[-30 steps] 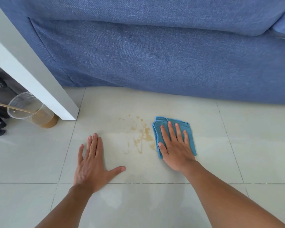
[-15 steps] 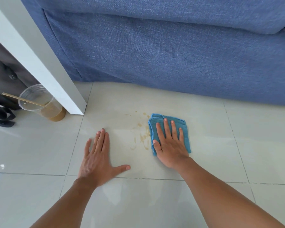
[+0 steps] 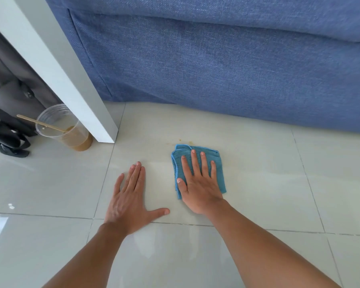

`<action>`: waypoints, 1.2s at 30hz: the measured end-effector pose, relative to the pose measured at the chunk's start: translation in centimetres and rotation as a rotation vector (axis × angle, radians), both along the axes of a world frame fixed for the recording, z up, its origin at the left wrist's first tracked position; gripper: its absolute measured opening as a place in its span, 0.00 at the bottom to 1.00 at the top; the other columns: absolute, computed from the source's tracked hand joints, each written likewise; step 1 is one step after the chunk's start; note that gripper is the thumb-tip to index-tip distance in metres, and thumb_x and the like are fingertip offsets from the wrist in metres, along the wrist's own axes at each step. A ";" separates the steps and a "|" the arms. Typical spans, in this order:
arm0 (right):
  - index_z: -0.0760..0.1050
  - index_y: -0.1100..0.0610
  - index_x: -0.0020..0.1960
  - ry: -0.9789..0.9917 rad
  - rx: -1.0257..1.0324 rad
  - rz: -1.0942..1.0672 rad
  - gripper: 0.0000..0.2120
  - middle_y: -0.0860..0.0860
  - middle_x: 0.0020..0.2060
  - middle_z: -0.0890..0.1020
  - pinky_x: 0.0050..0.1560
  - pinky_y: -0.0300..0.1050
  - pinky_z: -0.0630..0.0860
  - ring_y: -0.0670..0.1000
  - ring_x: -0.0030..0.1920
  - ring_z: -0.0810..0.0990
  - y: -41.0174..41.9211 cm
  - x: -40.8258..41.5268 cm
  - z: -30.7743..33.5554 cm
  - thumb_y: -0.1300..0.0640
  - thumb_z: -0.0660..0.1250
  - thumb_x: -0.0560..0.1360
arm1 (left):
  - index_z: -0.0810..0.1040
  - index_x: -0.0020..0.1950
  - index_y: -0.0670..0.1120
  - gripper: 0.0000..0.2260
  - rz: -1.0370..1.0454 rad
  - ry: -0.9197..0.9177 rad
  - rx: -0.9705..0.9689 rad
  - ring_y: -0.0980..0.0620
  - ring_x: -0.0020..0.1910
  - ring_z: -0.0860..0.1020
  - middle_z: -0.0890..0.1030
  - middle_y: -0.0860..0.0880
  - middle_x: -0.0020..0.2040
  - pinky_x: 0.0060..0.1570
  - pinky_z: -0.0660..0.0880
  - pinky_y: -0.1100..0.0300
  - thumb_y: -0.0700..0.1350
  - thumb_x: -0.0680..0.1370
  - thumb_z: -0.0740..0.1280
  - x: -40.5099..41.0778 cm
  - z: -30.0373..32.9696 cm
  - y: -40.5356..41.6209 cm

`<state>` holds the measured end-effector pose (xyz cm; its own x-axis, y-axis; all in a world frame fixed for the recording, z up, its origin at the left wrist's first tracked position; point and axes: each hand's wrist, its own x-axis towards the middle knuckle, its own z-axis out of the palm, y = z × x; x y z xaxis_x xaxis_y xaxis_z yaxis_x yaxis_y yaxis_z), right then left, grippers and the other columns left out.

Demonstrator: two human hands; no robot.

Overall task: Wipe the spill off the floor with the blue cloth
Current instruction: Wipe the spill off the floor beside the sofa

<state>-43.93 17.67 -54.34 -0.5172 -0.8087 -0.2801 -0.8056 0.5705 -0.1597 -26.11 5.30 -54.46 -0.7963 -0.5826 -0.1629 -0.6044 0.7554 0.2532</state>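
Note:
A folded blue cloth (image 3: 217,161) lies flat on the pale tiled floor (image 3: 258,179). My right hand (image 3: 199,183) presses down on it with fingers spread. The cloth covers most of the brown spill; only a few faint brown specks (image 3: 180,140) show just beyond its far edge. My left hand (image 3: 131,198) rests flat on the bare tile to the left of the cloth, fingers together, thumb out, holding nothing.
A blue fabric sofa (image 3: 227,65) runs along the far side. A white table leg (image 3: 71,80) stands at the left. Beside it sits a clear plastic cup (image 3: 71,132) of brown drink with a wooden stirrer. Dark bag straps (image 3: 8,136) lie at far left.
My right hand has slid the cloth leftward over the brown spill, which is now almost fully covered. My left hand has stayed flat on the tile.

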 end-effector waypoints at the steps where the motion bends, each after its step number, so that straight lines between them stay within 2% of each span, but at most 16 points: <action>1: 0.36 0.51 0.81 0.000 -0.006 0.002 0.36 0.54 0.80 0.33 0.76 0.63 0.32 0.58 0.79 0.30 -0.3 0.3 -0.1 0.40 0.33 0.76 | 0.45 0.82 0.42 0.63 0.001 0.000 0.000 0.52 0.81 0.42 0.43 0.47 0.83 0.79 0.43 0.48 0.83 0.62 0.56 0.1 0.0 0.0; 8: 0.36 0.51 0.81 -0.001 -0.006 0.000 0.36 0.54 0.80 0.33 0.77 0.64 0.33 0.59 0.79 0.30 -1.7 1.8 -0.3 0.40 0.33 0.76 | 0.46 0.82 0.42 0.63 0.016 0.015 -0.008 0.51 0.81 0.43 0.44 0.47 0.82 0.78 0.41 0.50 0.83 0.62 0.57 0.1 0.0 0.1; 10: 0.39 0.51 0.82 -0.006 -0.024 -0.007 0.34 0.54 0.81 0.36 0.77 0.64 0.36 0.60 0.80 0.33 -1.8 1.8 -0.1 0.40 0.39 0.79 | 0.45 0.82 0.42 0.63 0.022 0.014 -0.004 0.51 0.81 0.43 0.44 0.48 0.82 0.78 0.42 0.49 0.83 0.62 0.57 0.1 0.0 0.2; 12: 0.47 0.50 0.82 -0.013 -0.082 -0.010 0.33 0.53 0.82 0.43 0.78 0.62 0.44 0.60 0.81 0.40 -1.7 1.0 0.4 0.39 0.48 0.80 | 0.45 0.82 0.43 0.62 0.025 0.013 -0.004 0.51 0.81 0.43 0.44 0.48 0.83 0.79 0.43 0.48 0.83 0.62 0.57 0.1 0.0 0.2; 14: 0.51 0.49 0.81 0.025 -0.120 0.062 0.34 0.50 0.82 0.47 0.78 0.60 0.46 0.58 0.81 0.42 -1.5 -0.3 0.7 0.37 0.51 0.80 | 0.45 0.82 0.43 0.62 0.028 0.015 -0.010 0.51 0.82 0.43 0.44 0.48 0.83 0.79 0.43 0.48 0.83 0.62 0.57 0.1 0.1 0.2; 17: 0.48 0.48 0.82 0.076 -0.090 0.177 0.35 0.48 0.83 0.45 0.79 0.62 0.40 0.57 0.81 0.38 -1.2 -1.3 0.2 0.34 0.47 0.80 | 0.46 0.82 0.42 0.62 0.022 0.009 -0.008 0.51 0.82 0.44 0.45 0.47 0.83 0.79 0.44 0.48 0.83 0.62 0.57 0.0 0.1 0.2; 20: 0.45 0.47 0.82 0.121 -0.060 0.196 0.35 0.49 0.83 0.43 0.78 0.63 0.38 0.58 0.81 0.37 -1.5 -0.9 -0.4 0.34 0.43 0.80 | 0.46 0.82 0.42 0.62 0.023 0.009 -0.022 0.51 0.82 0.44 0.45 0.47 0.83 0.79 0.43 0.48 0.83 0.62 0.56 0.1 0.0 0.3; 29: 0.45 0.47 0.82 0.066 -0.109 0.126 0.34 0.50 0.82 0.44 0.78 0.64 0.40 0.58 0.81 0.37 -4.0 0.6 -0.6 0.34 0.44 0.80 | 0.47 0.82 0.42 0.61 0.015 0.003 -0.023 0.51 0.82 0.44 0.46 0.47 0.83 0.79 0.45 0.47 0.83 0.63 0.55 0.1 -0.2 0.1; 36: 0.46 0.47 0.82 0.102 -0.117 0.104 0.34 0.49 0.82 0.43 0.76 0.63 0.30 0.56 0.81 0.35 -6.5 0.1 -0.4 0.34 0.44 0.80 | 0.46 0.82 0.42 0.60 0.021 0.004 -0.021 0.52 0.82 0.44 0.46 0.47 0.83 0.79 0.44 0.47 0.83 0.64 0.56 0.0 -0.3 0.1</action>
<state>-43.87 11.21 -54.79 -0.4504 -0.8831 -0.1314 -0.8745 0.4660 -0.1342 -26.08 5.40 -54.77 -0.7846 -0.6021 -0.1478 -0.6191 0.7478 0.2398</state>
